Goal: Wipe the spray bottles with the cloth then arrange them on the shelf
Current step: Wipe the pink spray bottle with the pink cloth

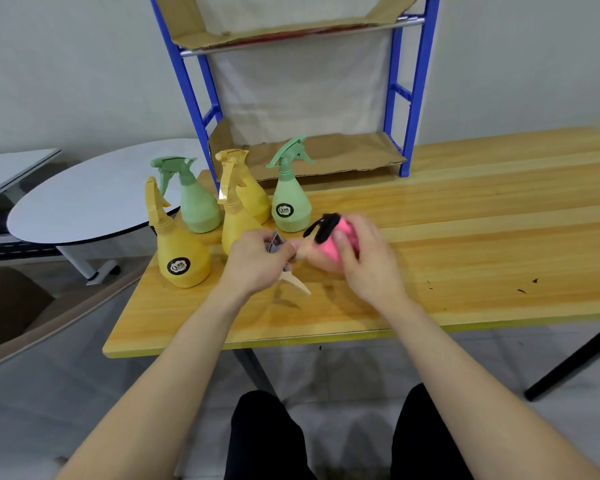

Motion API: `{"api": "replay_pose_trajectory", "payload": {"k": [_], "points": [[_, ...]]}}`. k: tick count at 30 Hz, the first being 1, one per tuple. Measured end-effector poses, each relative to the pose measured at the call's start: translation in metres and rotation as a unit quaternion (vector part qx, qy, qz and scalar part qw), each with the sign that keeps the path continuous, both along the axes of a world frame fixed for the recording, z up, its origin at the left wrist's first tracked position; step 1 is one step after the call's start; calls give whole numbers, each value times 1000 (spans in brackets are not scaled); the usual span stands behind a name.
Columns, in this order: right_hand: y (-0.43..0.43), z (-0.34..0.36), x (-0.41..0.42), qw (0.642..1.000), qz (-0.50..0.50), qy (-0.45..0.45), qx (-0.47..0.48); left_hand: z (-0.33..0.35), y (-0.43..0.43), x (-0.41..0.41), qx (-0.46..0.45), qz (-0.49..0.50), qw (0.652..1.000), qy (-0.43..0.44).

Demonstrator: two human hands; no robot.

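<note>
A peach spray bottle lies on its side just above the wooden table. My left hand grips its spray head, with the trigger poking out below. My right hand holds a pink cloth with a black edge against the bottle's body. Behind my hands stand several bottles: a yellow one at the front left, a green one, two yellow ones and a green one. The blue shelf stands at the back, its cardboard-lined lower level bare.
A white oval table stands left of the wooden table, close to the bottles. A brown chair is at the lower left. Small dark specks lie on the wood at the right. The shelf's upper level also carries cardboard.
</note>
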State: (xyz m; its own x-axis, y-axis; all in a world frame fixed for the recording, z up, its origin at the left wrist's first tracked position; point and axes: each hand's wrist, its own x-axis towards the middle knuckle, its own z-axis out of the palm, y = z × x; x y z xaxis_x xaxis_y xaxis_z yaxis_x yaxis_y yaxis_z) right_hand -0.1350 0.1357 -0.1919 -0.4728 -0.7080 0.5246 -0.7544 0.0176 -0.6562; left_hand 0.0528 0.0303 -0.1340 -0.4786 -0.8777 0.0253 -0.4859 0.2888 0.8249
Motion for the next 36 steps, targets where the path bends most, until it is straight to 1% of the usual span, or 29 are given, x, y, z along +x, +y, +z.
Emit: {"api": "replay_pose_trajectory", "payload": {"k": [1,2,3,4,5,6,7,8,9,10,12,13,14,15,18,19,20,22,24,25,27,30,32,33,36], "points": [[-3,3,-1,997,-39,-66,4,1,0,-2,17,8,1000,14],[-4,6,1,992,-60,-109,7,1,0,-3,34,19,999,27],[-3,5,6,992,-59,-108,9,1,-1,-5,49,30,998,35],[0,3,12,998,-36,-60,6,2,-1,-5,62,40,997,36],[5,-1,17,1000,-2,22,2,2,-3,-5,72,46,996,32],[10,-5,19,994,34,105,0,2,-4,-4,82,47,995,26],[11,-9,14,986,61,153,1,2,-5,-2,92,42,994,26],[12,-10,8,985,73,155,7,1,-5,0,98,30,994,33],[11,-11,3,990,72,118,16,0,-3,1,90,12,995,40],[8,-9,-2,996,62,53,24,-1,0,1,54,-7,998,38],[1,1,-8,995,31,-81,40,-1,4,1,-88,-35,995,-12],[-2,7,-11,992,22,-115,45,-1,5,1,-164,-47,985,-39],[-5,14,-12,992,20,-114,53,-1,6,2,-229,-65,970,-57],[-6,19,-12,994,28,-83,58,-1,4,2,-284,-90,952,-64],[-12,33,-11,991,83,57,85,0,-3,4,-437,-161,881,-84],[-14,35,-12,987,95,81,98,0,-5,4,-480,-177,855,-86],[-16,35,-14,985,100,85,112,-1,-7,5,-517,-191,830,-84],[-18,37,-22,986,85,41,137,-2,-8,5,-580,-215,783,-74],[-18,37,-28,986,57,-4,157,-5,-7,5,-628,-223,743,-60],[-17,36,-28,987,47,-7,155,-6,-5,5,-647,-218,728,-53],[-13,32,-24,991,36,31,124,-9,-2,6,-672,-206,710,-42],[-6,22,-19,991,49,102,67,-17,-3,9,-696,-205,687,-31],[-2,17,-18,989,45,129,51,-21,-6,9,-705,-186,684,-27],[-1,13,-17,989,35,135,46,-23,-7,9,-707,-161,688,-23],[4,4,-11,990,-5,137,32,-23,-6,10,-695,-56,717,-17]]}}
